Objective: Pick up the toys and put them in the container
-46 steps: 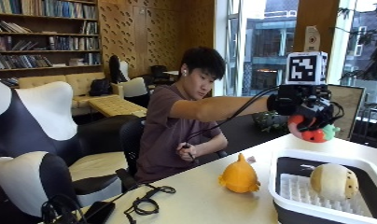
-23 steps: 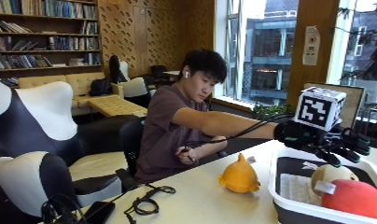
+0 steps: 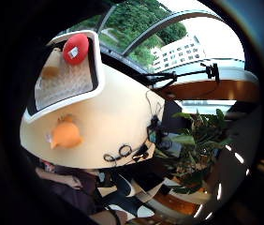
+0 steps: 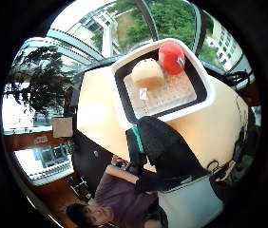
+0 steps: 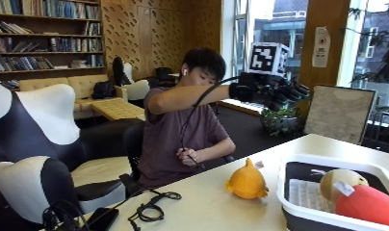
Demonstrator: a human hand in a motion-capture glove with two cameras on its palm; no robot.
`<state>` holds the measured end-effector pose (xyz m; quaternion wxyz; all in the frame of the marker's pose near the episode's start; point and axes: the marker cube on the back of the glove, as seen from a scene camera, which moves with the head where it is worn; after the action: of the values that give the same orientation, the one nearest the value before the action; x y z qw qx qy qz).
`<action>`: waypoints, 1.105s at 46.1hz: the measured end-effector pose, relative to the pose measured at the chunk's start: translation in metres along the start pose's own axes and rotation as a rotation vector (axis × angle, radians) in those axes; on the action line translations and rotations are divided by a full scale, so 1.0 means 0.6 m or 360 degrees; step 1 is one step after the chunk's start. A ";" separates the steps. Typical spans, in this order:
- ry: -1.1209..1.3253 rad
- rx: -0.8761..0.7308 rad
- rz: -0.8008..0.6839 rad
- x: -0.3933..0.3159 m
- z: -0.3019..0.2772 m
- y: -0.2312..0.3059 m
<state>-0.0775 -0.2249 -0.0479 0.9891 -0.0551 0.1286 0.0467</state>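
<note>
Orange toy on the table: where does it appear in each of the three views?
Outside view: orange toy on the table, beside the white container.
Little finger side palm view: on the table, outside the container.
Thumb side palm view: not visible.
Shared landmark: the container.

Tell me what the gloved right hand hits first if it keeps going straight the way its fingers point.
Probably nothing on the table: the right hand is raised high, fingers pointing sideways toward the window. The container and orange toy lie well below that line. Depth is unclear.
</note>
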 end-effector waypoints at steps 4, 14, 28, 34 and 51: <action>0.0141 0.0023 -0.0002 0.008 -0.009 0.067; -0.0019 -0.0085 -0.0056 0.006 0.064 0.127; -0.0122 -0.0244 -0.0202 -0.071 0.337 0.130; -0.0135 -0.0380 -0.0365 -0.104 0.462 0.139; -0.0463 -0.0015 -0.0554 -0.117 0.433 0.120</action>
<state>-0.0883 -0.1274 0.2130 0.9901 -0.0736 -0.0271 -0.1166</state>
